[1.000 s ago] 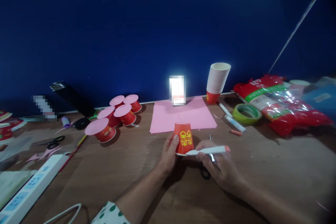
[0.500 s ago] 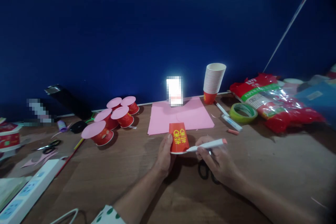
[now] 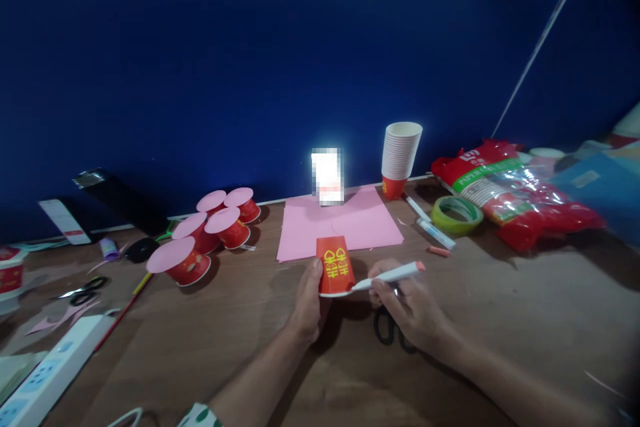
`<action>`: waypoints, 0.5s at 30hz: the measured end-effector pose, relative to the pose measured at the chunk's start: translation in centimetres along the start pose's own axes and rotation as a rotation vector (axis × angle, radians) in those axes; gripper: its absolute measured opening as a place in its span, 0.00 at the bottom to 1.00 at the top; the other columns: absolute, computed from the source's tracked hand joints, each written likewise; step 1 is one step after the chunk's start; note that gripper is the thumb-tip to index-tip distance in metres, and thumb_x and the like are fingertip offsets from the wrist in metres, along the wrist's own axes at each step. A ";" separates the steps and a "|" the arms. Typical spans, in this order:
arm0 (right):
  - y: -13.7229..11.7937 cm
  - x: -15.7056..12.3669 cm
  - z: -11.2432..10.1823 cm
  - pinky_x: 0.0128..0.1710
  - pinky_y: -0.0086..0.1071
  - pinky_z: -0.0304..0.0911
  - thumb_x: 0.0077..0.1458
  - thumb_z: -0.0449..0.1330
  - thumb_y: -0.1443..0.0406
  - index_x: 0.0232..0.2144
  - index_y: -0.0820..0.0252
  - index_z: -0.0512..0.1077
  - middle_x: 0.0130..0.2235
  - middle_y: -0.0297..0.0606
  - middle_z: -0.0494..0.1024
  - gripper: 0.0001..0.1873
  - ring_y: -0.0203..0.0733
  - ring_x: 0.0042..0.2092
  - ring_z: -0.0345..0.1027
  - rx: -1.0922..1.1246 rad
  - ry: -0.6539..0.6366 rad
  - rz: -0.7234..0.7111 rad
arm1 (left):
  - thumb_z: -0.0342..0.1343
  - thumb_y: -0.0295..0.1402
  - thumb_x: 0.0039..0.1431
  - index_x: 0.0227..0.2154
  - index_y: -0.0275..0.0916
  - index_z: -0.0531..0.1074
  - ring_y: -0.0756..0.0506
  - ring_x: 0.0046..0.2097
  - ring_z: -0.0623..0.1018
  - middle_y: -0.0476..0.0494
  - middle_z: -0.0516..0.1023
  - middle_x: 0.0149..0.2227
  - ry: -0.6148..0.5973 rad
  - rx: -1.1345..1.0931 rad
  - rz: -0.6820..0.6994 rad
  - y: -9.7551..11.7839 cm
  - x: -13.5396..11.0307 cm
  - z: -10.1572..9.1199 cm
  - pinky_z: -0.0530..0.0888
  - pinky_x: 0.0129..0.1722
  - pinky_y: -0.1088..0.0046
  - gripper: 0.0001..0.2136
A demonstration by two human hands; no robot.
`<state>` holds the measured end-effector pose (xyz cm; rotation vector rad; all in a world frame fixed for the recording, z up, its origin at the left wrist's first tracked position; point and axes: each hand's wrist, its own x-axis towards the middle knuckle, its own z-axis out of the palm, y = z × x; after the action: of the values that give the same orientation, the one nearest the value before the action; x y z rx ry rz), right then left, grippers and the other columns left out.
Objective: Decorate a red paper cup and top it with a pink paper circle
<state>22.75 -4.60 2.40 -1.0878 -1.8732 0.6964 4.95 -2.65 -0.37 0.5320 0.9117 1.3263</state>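
Note:
My left hand (image 3: 309, 300) grips a red paper cup (image 3: 335, 267) with yellow double-happiness characters, held upside down with its white rim at the bottom. In my right hand (image 3: 407, 300) is a white marker (image 3: 393, 275) with a coral end, its tip at the cup's lower right edge by the rim. Whether the tip touches the cup I cannot tell for sure. Black-handled scissors (image 3: 387, 327) lie beneath my right hand, partly hidden by it. Behind the cup lies pink paper (image 3: 300, 230).
Several red cups topped with pink discs (image 3: 227, 227) stand to the left, near a power strip (image 3: 55, 367). A cup stack (image 3: 401, 153), green tape (image 3: 457, 215) and a red plastic package (image 3: 520, 197) sit at the right. A lit phone (image 3: 327, 177) stands on the paper.
The view has shifted slightly, so most things sit a little further left. Both hands keep their hold on the cup and the marker, with the marker's tip still at the cup's rim.

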 end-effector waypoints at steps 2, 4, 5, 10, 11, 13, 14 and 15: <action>0.0 0.0 0.0 0.31 0.30 0.63 0.66 0.47 0.62 0.34 0.59 0.67 0.30 0.35 0.73 0.12 0.37 0.31 0.68 -0.006 0.003 -0.003 | 0.62 0.48 0.50 0.35 0.34 0.75 0.46 0.33 0.78 0.43 0.80 0.34 0.006 0.000 0.004 0.1 -0.1 0.0 0.74 0.37 0.69 0.20; -0.1 0.1 -0.1 0.30 0.29 0.63 0.66 0.46 0.63 0.34 0.58 0.67 0.30 0.35 0.73 0.12 0.37 0.31 0.68 -0.009 0.001 -0.009 | 0.62 0.49 0.50 0.35 0.34 0.75 0.46 0.33 0.78 0.42 0.80 0.33 0.015 0.005 -0.004 0.2 -0.2 0.1 0.74 0.37 0.69 0.21; -0.1 0.1 -0.1 0.29 0.29 0.63 0.66 0.46 0.63 0.34 0.58 0.67 0.30 0.36 0.74 0.12 0.37 0.31 0.68 -0.009 0.000 -0.013 | 0.62 0.49 0.50 0.35 0.33 0.75 0.45 0.34 0.78 0.42 0.80 0.34 0.023 0.009 -0.011 0.2 -0.2 0.2 0.74 0.37 0.69 0.21; -0.2 0.1 0.0 0.29 0.28 0.64 0.66 0.46 0.62 0.33 0.59 0.68 0.29 0.35 0.73 0.13 0.37 0.30 0.68 0.022 0.008 -0.015 | 0.62 0.49 0.49 0.34 0.34 0.74 0.45 0.34 0.79 0.43 0.80 0.33 0.033 0.020 -0.004 0.3 -0.2 0.3 0.74 0.38 0.69 0.21; -0.2 0.0 0.0 0.29 0.28 0.65 0.66 0.46 0.62 0.33 0.59 0.68 0.28 0.35 0.73 0.13 0.37 0.30 0.68 0.032 0.008 -0.012 | 0.62 0.49 0.50 0.34 0.34 0.74 0.45 0.34 0.79 0.43 0.80 0.33 0.027 0.017 -0.003 0.3 -0.2 0.3 0.74 0.38 0.69 0.21; -0.1 0.0 0.0 0.28 0.28 0.65 0.66 0.46 0.62 0.33 0.59 0.67 0.28 0.35 0.73 0.13 0.36 0.29 0.68 0.050 0.012 -0.001 | 0.62 0.49 0.50 0.35 0.34 0.74 0.45 0.34 0.79 0.42 0.80 0.34 0.029 0.007 -0.013 0.3 -0.1 0.2 0.74 0.39 0.68 0.21; -0.1 -0.1 0.1 0.28 0.27 0.65 0.66 0.47 0.62 0.34 0.59 0.67 0.28 0.35 0.73 0.13 0.36 0.29 0.68 0.063 0.022 0.008 | 0.62 0.49 0.50 0.36 0.33 0.74 0.45 0.34 0.79 0.41 0.80 0.34 0.029 -0.001 -0.029 0.4 -0.1 0.2 0.74 0.39 0.68 0.21; -0.1 -0.1 0.1 0.28 0.27 0.64 0.66 0.47 0.61 0.34 0.59 0.67 0.29 0.35 0.73 0.13 0.36 0.29 0.68 0.081 0.038 0.022 | 0.62 0.49 0.51 0.37 0.33 0.74 0.44 0.35 0.79 0.41 0.80 0.35 0.028 -0.009 -0.047 0.4 -0.2 0.2 0.75 0.40 0.67 0.21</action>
<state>22.71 -4.75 2.38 -1.0643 -1.7878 0.7522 4.89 -2.70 0.11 0.4836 0.9353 1.2975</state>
